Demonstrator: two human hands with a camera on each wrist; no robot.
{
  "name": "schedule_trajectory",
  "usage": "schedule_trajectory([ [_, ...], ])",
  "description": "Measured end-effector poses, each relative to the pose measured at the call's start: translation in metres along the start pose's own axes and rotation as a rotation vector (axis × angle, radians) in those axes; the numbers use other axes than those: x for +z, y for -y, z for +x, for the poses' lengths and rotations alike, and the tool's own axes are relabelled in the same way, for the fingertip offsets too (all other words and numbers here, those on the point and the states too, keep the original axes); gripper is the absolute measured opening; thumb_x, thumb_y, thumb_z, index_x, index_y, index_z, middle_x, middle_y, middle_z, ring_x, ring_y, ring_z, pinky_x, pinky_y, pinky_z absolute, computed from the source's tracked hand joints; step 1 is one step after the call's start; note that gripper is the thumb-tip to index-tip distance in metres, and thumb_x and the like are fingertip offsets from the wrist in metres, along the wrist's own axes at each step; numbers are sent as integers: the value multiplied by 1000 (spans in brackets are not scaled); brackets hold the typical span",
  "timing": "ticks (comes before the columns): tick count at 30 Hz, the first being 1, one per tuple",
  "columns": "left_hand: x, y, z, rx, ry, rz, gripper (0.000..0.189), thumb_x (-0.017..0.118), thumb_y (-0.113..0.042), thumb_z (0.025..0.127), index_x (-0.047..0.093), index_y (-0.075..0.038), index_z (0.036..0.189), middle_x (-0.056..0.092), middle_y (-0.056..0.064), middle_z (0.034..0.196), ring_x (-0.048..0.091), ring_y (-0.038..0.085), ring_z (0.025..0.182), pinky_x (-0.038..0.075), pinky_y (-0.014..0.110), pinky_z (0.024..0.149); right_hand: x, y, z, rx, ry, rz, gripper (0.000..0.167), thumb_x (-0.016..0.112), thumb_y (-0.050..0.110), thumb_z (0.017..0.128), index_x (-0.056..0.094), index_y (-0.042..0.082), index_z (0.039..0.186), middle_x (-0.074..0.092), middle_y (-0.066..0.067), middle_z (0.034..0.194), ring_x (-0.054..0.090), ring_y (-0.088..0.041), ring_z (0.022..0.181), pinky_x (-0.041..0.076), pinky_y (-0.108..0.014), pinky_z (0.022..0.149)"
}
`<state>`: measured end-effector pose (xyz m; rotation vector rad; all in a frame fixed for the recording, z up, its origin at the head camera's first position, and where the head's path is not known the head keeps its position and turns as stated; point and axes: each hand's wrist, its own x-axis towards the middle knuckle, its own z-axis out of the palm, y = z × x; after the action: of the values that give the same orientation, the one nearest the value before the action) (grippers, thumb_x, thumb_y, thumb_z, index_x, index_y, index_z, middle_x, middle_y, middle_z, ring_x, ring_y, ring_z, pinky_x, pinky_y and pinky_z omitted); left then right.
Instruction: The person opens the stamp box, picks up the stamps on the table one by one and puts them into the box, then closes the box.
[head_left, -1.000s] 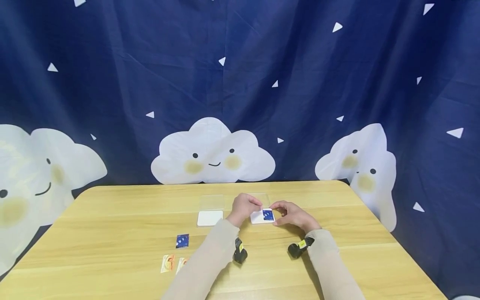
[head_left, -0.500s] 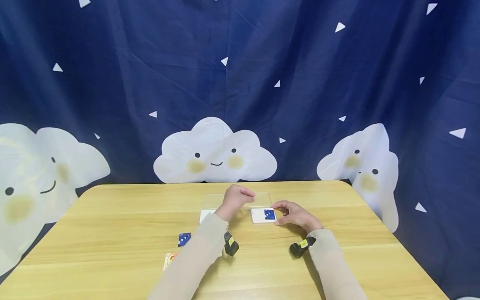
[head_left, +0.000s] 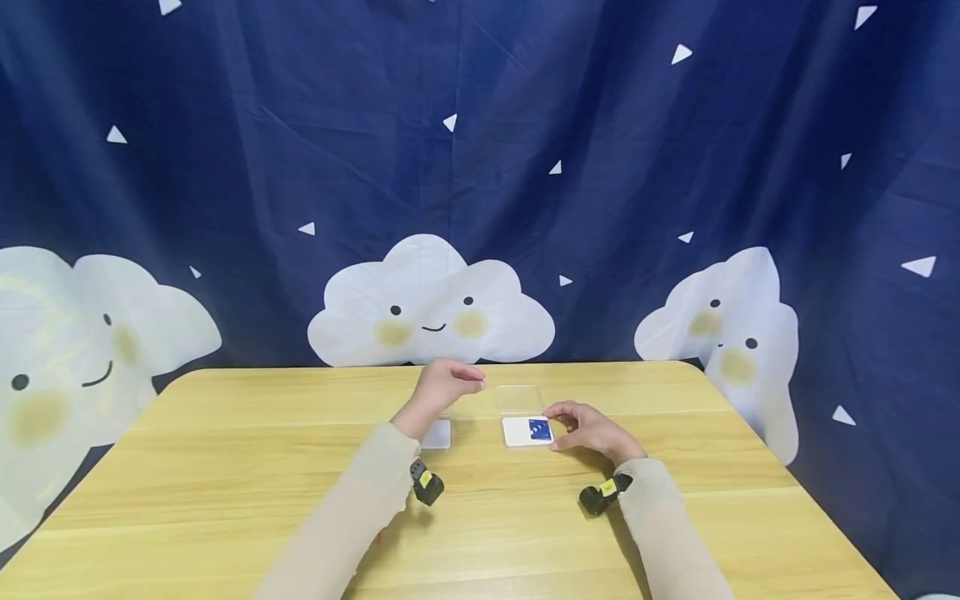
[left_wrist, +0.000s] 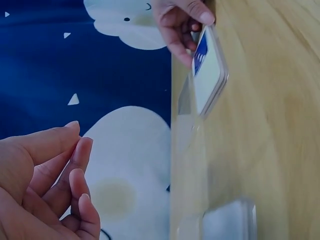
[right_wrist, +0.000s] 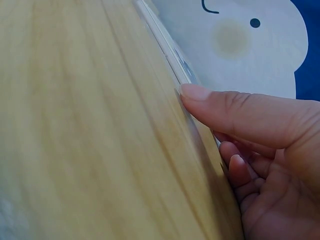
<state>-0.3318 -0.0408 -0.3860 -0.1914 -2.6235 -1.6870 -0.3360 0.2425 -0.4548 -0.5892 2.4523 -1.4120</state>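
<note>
My right hand (head_left: 596,433) pinches the right end of a flat white case (head_left: 515,432) between thumb and fingers. A blue square card with pale marks (head_left: 539,429) lies on the case's right half. Behind the case, its clear lid (head_left: 519,398) lies folded back. In the right wrist view, the thumb (right_wrist: 225,107) presses the case's near edge. My left hand (head_left: 442,387) is in the air to the left, above a second white case (head_left: 437,434) that it partly covers. Its fingers are loosely curled, thumb tip near the index finger, with nothing visible between them.
The wooden table (head_left: 637,542) ends at the back against a dark blue curtain (head_left: 420,125) with cloud prints. My left sleeve (head_left: 345,508) hides part of the table's left side. Black wrist cameras (head_left: 598,497) hang low under both wrists.
My left hand has left the right-hand case, rising and moving left over the second case. Its arm now covers the loose cards at the left. My right hand has stayed on the case.
</note>
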Motion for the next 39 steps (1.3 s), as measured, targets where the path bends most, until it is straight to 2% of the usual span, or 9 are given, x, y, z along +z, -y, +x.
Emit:
schedule_trajectory([
  [7,-22,2,-9,-15,4,7,13,75,-11,78,74,-10,91,71,2,96,64,18,94,50,35,87,-1,0,-2,-16,-1,3,53,78,1,70,55,-8,117,55,-23,121,49,-33,111,38,-36,89],
  [20,-63,20,-26,-34,-26,85,17,74,-14,80,73,-8,96,71,4,96,64,20,93,50,38,86,2,2,-2,2,-3,11,53,77,1,71,55,-7,118,55,-22,121,48,-30,109,37,-36,90],
  [27,-88,30,-38,6,-12,98,19,72,-12,81,72,-4,99,71,7,96,64,21,92,51,38,84,2,4,-2,-14,2,9,52,77,0,71,55,-8,118,56,-23,120,50,-32,110,37,-38,90],
  [32,-100,40,-45,39,7,115,20,72,-11,81,71,-1,98,71,9,97,64,22,92,51,37,83,1,6,-3,-8,-9,2,52,77,0,71,56,-7,118,55,-23,121,49,-32,111,38,-37,90],
  [39,-112,54,-56,-4,33,159,20,72,-12,81,71,-1,98,71,8,95,64,21,90,51,39,82,1,4,-4,-21,12,38,52,75,-1,72,54,-9,119,56,-24,120,50,-31,111,37,-38,94],
])
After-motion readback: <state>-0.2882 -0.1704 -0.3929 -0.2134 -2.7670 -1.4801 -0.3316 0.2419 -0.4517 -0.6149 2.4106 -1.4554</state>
